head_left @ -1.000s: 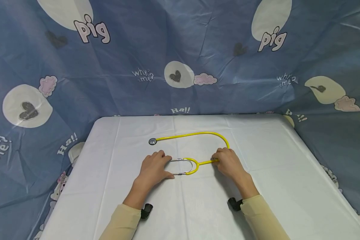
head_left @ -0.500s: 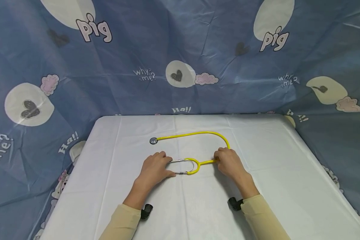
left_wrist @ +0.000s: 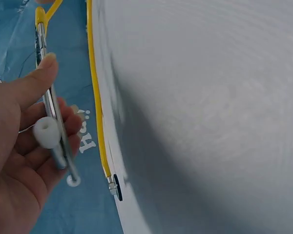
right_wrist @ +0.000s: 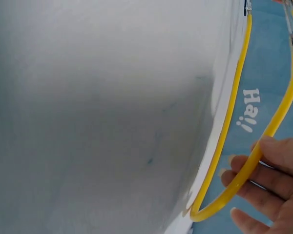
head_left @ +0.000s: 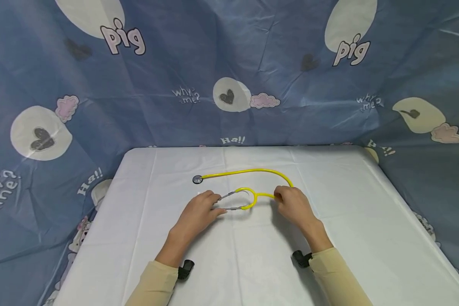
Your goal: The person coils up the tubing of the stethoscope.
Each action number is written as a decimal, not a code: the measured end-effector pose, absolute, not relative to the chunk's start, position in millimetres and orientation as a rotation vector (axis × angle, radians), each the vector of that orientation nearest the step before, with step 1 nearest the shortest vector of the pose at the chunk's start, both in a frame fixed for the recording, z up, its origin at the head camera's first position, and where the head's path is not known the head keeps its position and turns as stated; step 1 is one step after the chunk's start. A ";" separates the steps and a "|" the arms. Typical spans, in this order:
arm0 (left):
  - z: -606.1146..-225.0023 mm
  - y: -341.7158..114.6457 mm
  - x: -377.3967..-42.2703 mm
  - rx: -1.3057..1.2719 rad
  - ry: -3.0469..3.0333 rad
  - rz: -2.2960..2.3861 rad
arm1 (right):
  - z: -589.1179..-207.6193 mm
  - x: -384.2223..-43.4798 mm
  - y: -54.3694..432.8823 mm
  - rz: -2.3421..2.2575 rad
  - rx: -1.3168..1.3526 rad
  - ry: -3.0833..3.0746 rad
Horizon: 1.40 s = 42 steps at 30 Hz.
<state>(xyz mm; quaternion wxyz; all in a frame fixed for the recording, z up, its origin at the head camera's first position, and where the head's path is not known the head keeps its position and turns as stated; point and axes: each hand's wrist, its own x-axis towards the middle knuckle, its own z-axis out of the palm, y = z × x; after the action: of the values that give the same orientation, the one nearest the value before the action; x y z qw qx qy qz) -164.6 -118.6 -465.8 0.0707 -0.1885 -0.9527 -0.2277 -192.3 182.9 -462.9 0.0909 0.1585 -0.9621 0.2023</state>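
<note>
A yellow stethoscope [head_left: 248,171] lies partly on the white table, its tube bent in a wide curve. My left hand [head_left: 199,211] holds the two metal ear tubes [left_wrist: 52,105] between thumb and fingers; the white ear tips [left_wrist: 47,132] show beside the palm in the left wrist view. The yellow fork of the tubing is lifted off the cloth. With thumb and fingers my right hand [head_left: 294,205] pinches the yellow tube [right_wrist: 256,153] past the fork. The round chest piece [head_left: 197,179] rests on the table toward the back left.
A white cloth covers the table [head_left: 229,259]. Behind it and at both sides hangs a blue printed curtain [head_left: 157,63]. Black wrist cameras sit at both sleeves.
Both hands have raised the ear tubes and fork off the table, and these now sit higher in the head view. The chest piece stays on the cloth.
</note>
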 end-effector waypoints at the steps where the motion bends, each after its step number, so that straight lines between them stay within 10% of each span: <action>1: -464.8 -118.4 -164.7 -0.563 -2.851 -0.717 | -462.8 -192.4 182.4 0.604 0.465 -2.858; 42: -453.5 -101.9 -165.7 -0.467 -2.479 -0.559 | -441.9 -157.9 99.0 0.799 0.900 -2.852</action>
<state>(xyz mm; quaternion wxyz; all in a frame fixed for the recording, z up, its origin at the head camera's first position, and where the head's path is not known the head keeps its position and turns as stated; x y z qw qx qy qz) -165.7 -101.9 -453.5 0.2751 -0.1739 -0.9224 -0.2080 -157.9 99.0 -441.9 0.0232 0.2906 -0.9211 0.2582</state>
